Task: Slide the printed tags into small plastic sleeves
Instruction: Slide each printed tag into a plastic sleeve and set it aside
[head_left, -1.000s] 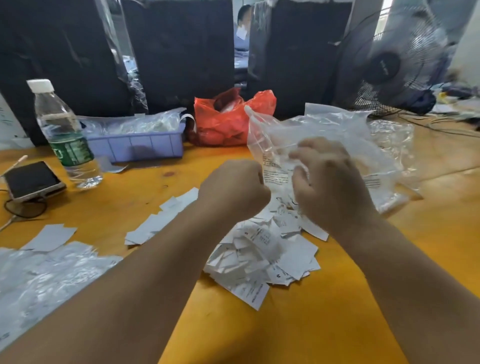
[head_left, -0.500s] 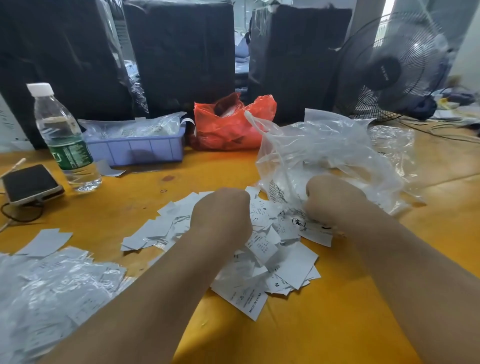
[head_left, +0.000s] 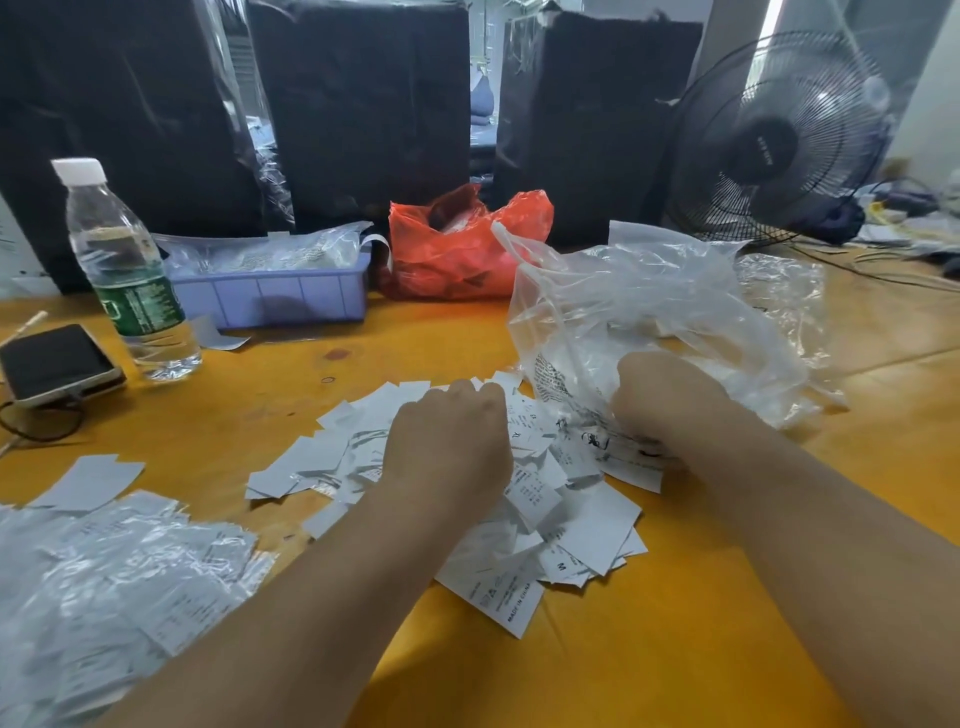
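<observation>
A loose heap of printed tags (head_left: 524, 499) lies at the middle of the yellow table (head_left: 649, 649), small white paper slips overlapping at every angle, so the heap has no single long axis; one slip at its near edge shows print and lies with its long side running diagonally toward the near right. The left hand (head_left: 449, 449) rests knuckles-up on the heap with its fingers curled under; whether they pinch a tag cannot be told, since the fingertips are hidden. The right hand (head_left: 670, 402) sits at the heap's far right edge, fingers curled down into the mouth of a large crumpled clear plastic bag (head_left: 665, 312); what it grips, if anything, is hidden under the hand. The bag slumps on the table behind that hand, and its contents cannot be made out through the folds. At the near left lies a spread of small plastic sleeves (head_left: 104, 587) with white tags visible inside them, and a few loose slips just beyond. Farther back, a lavender tray (head_left: 291, 299) holds a clear bag of pale material, a red plastic bag (head_left: 457, 254) stands open beside it, and its contents are unclear. A water bottle (head_left: 124, 270) stands upright at the left near a phone (head_left: 57, 364) lying flat, black bundles (head_left: 363, 114) line the back, and a fan (head_left: 774, 140) stands at the far right.
</observation>
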